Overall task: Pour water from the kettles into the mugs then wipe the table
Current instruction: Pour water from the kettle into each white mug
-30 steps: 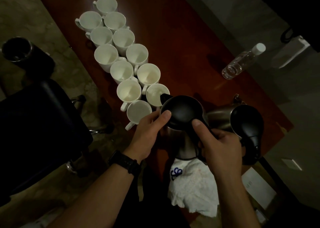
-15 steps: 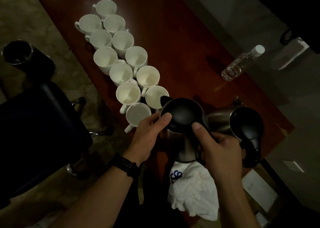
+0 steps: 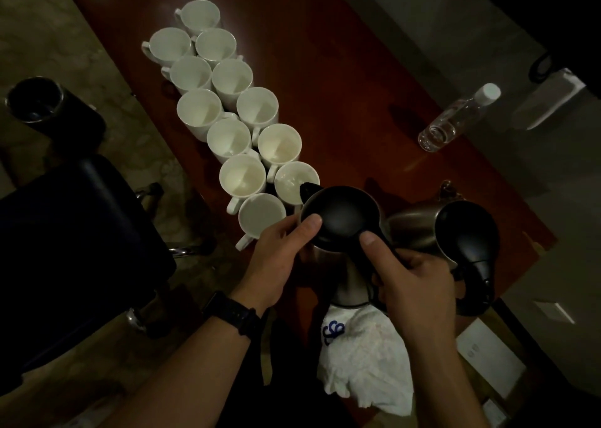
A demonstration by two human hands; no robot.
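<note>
The kettle (image 3: 338, 219) stays tilted, its spout over the same mug (image 3: 294, 180), where water glints. The right hand (image 3: 419, 284) grips the kettle's handle, and the left hand (image 3: 279, 255) has its fingers curled round the kettle's body.

Dim light falls on a long reddish-brown wooden table (image 3: 331, 79), with a dark padded chair (image 3: 65, 248) and a black cylindrical bin (image 3: 35, 102) on mottled stone floor (image 3: 39, 34) to its left.

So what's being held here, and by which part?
The kettle by the mugs: the right hand grips its handle, and the left hand steadies its upper body, thumb on the lid.
</note>
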